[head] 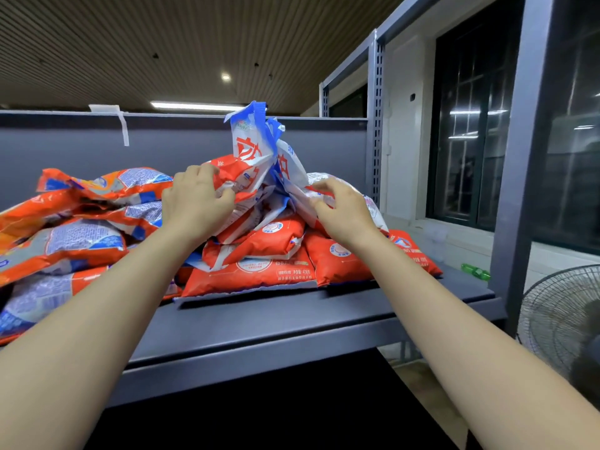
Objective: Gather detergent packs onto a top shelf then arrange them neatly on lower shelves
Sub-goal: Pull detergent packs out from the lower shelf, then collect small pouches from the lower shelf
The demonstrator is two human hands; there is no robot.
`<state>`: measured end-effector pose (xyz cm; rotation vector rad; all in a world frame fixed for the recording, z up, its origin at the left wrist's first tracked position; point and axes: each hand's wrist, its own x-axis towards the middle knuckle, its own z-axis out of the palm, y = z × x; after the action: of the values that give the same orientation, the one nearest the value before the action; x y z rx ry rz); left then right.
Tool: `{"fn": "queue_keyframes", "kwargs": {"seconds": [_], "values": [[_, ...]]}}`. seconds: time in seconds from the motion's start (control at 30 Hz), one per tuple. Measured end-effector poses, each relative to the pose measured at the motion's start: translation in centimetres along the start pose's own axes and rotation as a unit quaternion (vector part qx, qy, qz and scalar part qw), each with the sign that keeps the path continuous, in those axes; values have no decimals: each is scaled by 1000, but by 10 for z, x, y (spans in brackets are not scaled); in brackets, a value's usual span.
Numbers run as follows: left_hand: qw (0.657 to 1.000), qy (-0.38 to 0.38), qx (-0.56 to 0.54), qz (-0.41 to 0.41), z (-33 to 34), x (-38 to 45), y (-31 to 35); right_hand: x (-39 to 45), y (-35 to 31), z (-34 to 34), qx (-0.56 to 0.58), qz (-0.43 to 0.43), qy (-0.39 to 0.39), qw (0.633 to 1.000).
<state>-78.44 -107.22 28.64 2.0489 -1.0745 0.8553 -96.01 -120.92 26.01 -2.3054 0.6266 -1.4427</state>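
A heap of orange, white and blue detergent packs [259, 271] covers the grey top shelf [292, 319]. Several more packs [81, 241] lie piled at the left, printed backs up. Two white-and-blue packs [256, 147] stand upright at the top of the heap, leaning on each other. My left hand [194, 203] is curled around the lower left side of one upright pack. My right hand [341, 209] presses on a white pack [373, 203] at the heap's right, fingers pinching its wrinkled film. Both forearms reach up from below.
The shelf has a grey back panel [97, 151] with a white tape strip. A slotted upright post [378, 125] stands at the right rear. A standing fan [561, 319] is at the lower right, a green bottle [475, 271] behind the shelf's end, dark windows beyond.
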Motion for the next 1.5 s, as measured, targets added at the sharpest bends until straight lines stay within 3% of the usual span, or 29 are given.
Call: {"fn": "queue_keyframes", "kwargs": {"seconds": [0.3, 0.43, 0.73, 0.97, 1.17, 1.5], "values": [[997, -51, -2, -61, -31, -58, 5, -41, -11, -11, -65, -24, -111, 991], [996, -33, -29, -77, -50, -86, -1, -65, -24, -15, -69, -41, -150, 985], [996, -36, 52, -68, -106, -161, -35, -133, -73, -12, -95, -82, -193, 973], [996, -26, 67, -57, -156, -230, -91, -204, -128, 14, -84, -77, -212, 971], [987, -95, 112, -61, -194, -289, -153, -266, -180, 55, -89, -79, -243, 963], [975, -139, 138, -109, -260, -382, -258, -361, -274, 147, -48, -101, -299, 948]]}}
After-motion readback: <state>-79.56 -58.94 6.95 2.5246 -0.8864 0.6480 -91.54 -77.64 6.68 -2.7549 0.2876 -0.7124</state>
